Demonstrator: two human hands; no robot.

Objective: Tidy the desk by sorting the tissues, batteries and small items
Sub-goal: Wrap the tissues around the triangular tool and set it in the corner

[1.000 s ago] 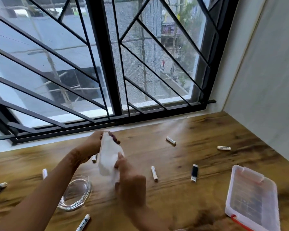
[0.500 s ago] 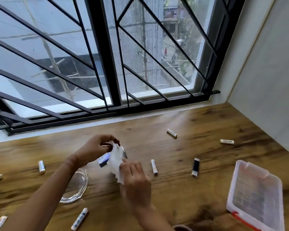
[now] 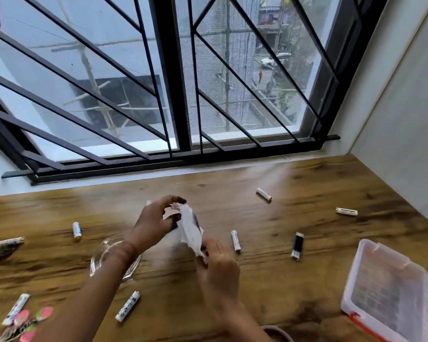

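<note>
A white tissue [image 3: 191,230] is stretched between both hands above the wooden desk [image 3: 269,280]. My left hand [image 3: 153,223] pinches its upper end, and a dark small item shows behind the fingers. My right hand [image 3: 218,265] pinches the tissue's lower end. Several white batteries lie scattered: one [image 3: 235,240] just right of my hands, one [image 3: 264,194] farther back, one [image 3: 346,211] at the right, one [image 3: 76,230] at the left and one [image 3: 128,306] near my left forearm. A black USB stick [image 3: 297,246] lies right of centre.
A clear plastic case with a red latch [image 3: 386,292] sits at the right front. A glass dish [image 3: 101,257] lies under my left wrist. Pink-green trinkets [image 3: 30,322] and more batteries [image 3: 10,241] are at the left edge. A barred window [image 3: 173,95] and a wall close the back and right.
The tissue has been drawn longer between my hands, the right hand pulling its lower end toward me. The camera has tilted down and moved closer to the desk.
</note>
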